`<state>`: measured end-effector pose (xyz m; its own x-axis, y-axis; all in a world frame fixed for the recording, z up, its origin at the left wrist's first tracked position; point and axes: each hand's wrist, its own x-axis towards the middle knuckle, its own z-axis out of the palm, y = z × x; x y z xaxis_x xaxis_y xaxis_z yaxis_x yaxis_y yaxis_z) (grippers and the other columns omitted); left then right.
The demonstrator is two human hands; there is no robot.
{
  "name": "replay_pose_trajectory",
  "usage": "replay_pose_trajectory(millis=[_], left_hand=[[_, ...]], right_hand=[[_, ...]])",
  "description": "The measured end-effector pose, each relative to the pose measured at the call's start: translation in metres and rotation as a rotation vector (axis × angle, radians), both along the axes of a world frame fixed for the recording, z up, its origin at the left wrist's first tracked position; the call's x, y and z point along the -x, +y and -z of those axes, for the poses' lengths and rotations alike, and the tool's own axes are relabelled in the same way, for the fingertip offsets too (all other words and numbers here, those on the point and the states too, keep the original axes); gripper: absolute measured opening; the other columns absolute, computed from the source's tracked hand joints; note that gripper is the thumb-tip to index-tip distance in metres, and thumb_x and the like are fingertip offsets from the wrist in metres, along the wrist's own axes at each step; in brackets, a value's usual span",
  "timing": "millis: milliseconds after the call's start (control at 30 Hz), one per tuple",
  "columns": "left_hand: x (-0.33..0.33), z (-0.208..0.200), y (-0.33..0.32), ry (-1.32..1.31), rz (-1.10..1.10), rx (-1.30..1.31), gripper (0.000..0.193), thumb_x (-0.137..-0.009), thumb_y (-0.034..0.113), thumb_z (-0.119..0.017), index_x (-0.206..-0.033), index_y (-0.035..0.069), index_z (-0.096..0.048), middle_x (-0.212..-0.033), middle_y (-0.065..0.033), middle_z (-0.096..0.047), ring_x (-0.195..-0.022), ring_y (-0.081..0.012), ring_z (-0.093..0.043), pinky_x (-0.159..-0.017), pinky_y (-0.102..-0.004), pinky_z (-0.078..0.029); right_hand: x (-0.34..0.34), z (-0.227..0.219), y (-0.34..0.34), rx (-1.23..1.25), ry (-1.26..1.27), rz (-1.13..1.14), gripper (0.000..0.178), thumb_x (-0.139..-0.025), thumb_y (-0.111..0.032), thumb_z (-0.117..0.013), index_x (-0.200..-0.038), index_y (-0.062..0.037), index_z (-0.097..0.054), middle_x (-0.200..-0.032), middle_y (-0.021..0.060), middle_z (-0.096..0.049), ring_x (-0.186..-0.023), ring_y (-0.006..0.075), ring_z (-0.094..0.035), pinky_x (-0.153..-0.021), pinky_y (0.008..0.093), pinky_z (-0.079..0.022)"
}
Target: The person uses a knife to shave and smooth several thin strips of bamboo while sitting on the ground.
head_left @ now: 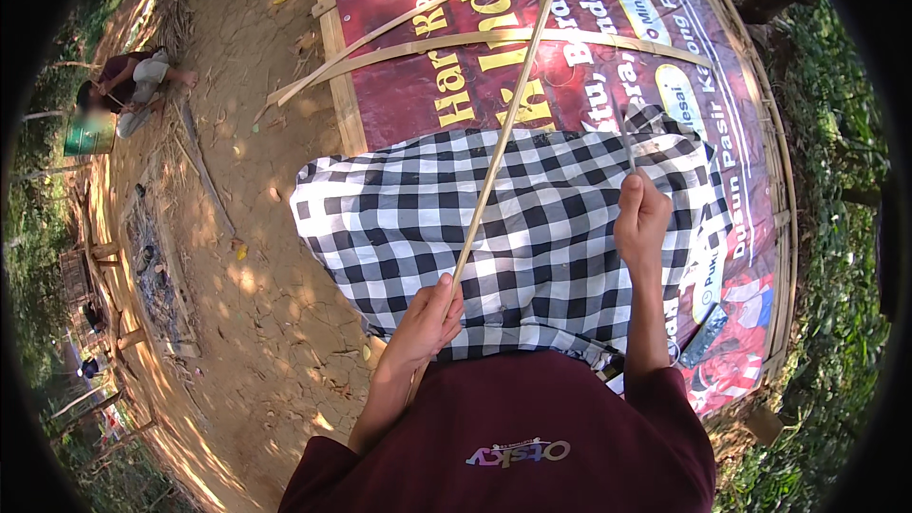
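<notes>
A long, thin bamboo strip [513, 106] runs from beside my body up past the far edge of the view. My left hand [429, 321] is closed around its lower part, thumb along the strip. My right hand [643, 218] makes a fist, thumb on top, around a knife whose narrow grey blade [626, 141] points away from me; its handle is hidden in the fist. Blade and strip are apart. Under both hands a black-and-white checked cloth [399, 214] covers my lap. Two more bamboo strips [399, 49] lie beyond it, crossing near their left ends.
A dark red printed banner [389, 104] covers the bamboo platform, whose slatted rim [785, 180] curves along the right. A dark, flat object [704, 335] lies near my right elbow. On the dirt ground [256, 256] at left, a person [142, 85] crouches by a green container [90, 141]; sticks lie nearby.
</notes>
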<state>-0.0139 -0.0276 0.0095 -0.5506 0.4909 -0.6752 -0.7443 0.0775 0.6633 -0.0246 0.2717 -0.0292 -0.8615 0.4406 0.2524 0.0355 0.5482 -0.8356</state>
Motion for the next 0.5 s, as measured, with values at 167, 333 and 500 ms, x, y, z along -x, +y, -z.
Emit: replay_pose_trajectory(millis=[167, 333, 500], left_hand=[[0.012, -0.001, 0.009, 0.024, -0.013, -0.02, 0.053, -0.102, 0.048, -0.025, -0.07, 0.009, -0.037, -0.046, 0.0036, -0.027, -0.032, -0.0043, -0.02, -0.03, -0.0199, -0.019], [0.012, -0.007, 0.015, 0.07, -0.032, 0.022, 0.05, -0.102, 0.046, -0.032, -0.067, 0.01, -0.038, -0.049, 0.0054, -0.028, -0.035, -0.0038, -0.022, -0.032, -0.0217, -0.018], [0.005, -0.007, 0.021, 0.172, -0.019, 0.117, 0.05, -0.102, 0.047, -0.031, -0.069, 0.01, -0.037, -0.048, 0.0048, -0.027, -0.035, -0.0039, -0.019, -0.031, -0.0211, -0.018]], right_hand=[[-0.011, -0.02, -0.073, -0.085, -0.062, -0.362, 0.034, -0.089, -0.028, -0.061, -0.067, -0.0044, -0.049, -0.05, 0.0096, -0.05, -0.042, 0.0296, -0.052, -0.04, 0.0367, -0.037], [-0.009, -0.016, -0.104, -0.137, -0.063, -0.477, 0.034, -0.086, -0.03, -0.063, -0.067, -0.0058, -0.049, -0.05, 0.0088, -0.049, -0.043, 0.0298, -0.053, -0.039, 0.037, -0.038], [-0.005, -0.001, -0.098, -0.273, 0.014, -0.445, 0.04, -0.085, -0.039, -0.062, -0.065, -0.0072, -0.048, -0.049, 0.007, -0.048, -0.042, 0.0292, -0.053, -0.038, 0.0379, -0.038]])
